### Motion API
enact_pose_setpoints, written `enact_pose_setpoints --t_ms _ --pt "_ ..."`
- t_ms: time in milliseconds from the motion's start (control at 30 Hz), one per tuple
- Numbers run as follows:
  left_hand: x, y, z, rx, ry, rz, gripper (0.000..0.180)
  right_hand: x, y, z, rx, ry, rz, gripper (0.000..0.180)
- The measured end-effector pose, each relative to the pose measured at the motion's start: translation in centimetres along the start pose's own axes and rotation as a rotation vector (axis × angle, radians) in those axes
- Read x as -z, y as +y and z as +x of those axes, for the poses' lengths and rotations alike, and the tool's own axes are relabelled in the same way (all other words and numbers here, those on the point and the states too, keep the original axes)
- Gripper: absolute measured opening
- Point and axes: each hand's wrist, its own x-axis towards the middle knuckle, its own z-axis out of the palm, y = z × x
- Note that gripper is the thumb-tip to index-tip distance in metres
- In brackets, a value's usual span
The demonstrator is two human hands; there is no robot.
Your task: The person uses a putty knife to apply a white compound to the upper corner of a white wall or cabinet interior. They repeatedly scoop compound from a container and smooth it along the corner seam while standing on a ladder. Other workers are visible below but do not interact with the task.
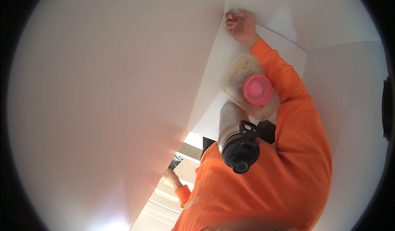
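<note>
In the far corner of a white enclosure, my right hand [242, 27] is raised with its fingers curled in beside the meeting edges of the panels. Whatever may be in those fingers is too small to make out. Below that forearm lies a cloudy clear plastic food container [235, 77], and a round pink tub [257, 90] rests on it. Nearer to me stands a pale grey drinking bottle [231, 118] with a black lid and carry loop. My left hand [172, 178] is low at the left, against the big panel's edge, its fingers mostly hidden.
A large white panel [107, 87] fills the left side. Another white wall [349, 91] rises close on my right, and the white shelf surface [205, 112] runs between them. A dark object [266, 131] sits beside the bottle, partly covered.
</note>
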Motion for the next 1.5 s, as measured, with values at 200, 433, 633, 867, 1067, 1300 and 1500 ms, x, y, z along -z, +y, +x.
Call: enact_pose_setpoints --t_ms 200,433,633,867,1067,1300,1500 --pt "0.6 -1.5 0.6 -0.002 -0.026 -0.038 0.041 -3.5 0.0 -1.4 0.034 -0.090 0.155 0.037" --pt "-0.3 -0.2 0.1 0.020 -0.045 -0.037 0.042 -5.9 -0.8 -5.1 0.165 -0.425 0.218 0.049" --pt "-1.1 1.8 -0.6 0.028 -0.059 -0.109 0.036 -5.3 -0.4 -4.5 0.181 0.232 -1.043 0.042" --pt "-1.0 2.6 -1.0 0.032 -0.090 -0.070 0.038 -3.0 -1.1 -1.1 0.214 0.256 -1.383 0.052" --pt "-1.3 2.5 -0.9 0.078 -0.049 -0.080 0.043 -1.0 -1.0 1.4 0.196 0.243 -1.479 0.057" --pt "-1.3 2.5 -0.9 0.070 -0.058 -0.116 0.048 -0.5 -1.1 1.9 0.190 0.256 -1.680 0.059" --pt "-1.0 1.3 -0.3 0.056 -0.070 -0.098 0.048 -0.7 -0.5 1.2 0.173 0.189 -1.763 0.059"
